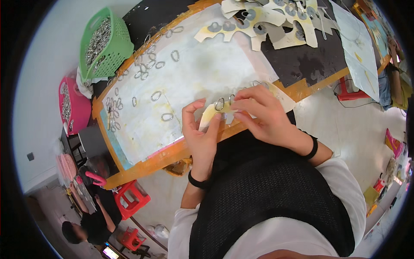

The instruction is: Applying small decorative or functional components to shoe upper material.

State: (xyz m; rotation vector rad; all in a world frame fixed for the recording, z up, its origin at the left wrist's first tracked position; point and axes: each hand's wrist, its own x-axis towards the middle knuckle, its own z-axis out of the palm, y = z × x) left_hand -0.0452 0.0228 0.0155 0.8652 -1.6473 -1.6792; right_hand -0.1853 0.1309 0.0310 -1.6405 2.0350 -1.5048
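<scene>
At the near edge of the table I hold a cream, yellow-stained cut-out piece (208, 115), flat and thin. My left hand (202, 137) grips its left end, thumb in front and fingers behind. An oval metal ring (219, 104) stands upright on its upper edge, just right of the left thumb. Closed at the middle of the piece, my right hand (267, 118) has its fingertips beside a second metal ring (232, 99). The right fingers partly hide that ring and the piece. Another ring (257, 83) shows behind the right hand.
Loose metal rings (156, 96) lie scattered over white paper (202, 64). Stacked cream cut-outs with grey patches (276, 26) lie at the far right. A green basket (123, 41) and a pink basket (79, 110) hold rings at left. Another person (97, 220) sits at lower left near red stools (131, 198).
</scene>
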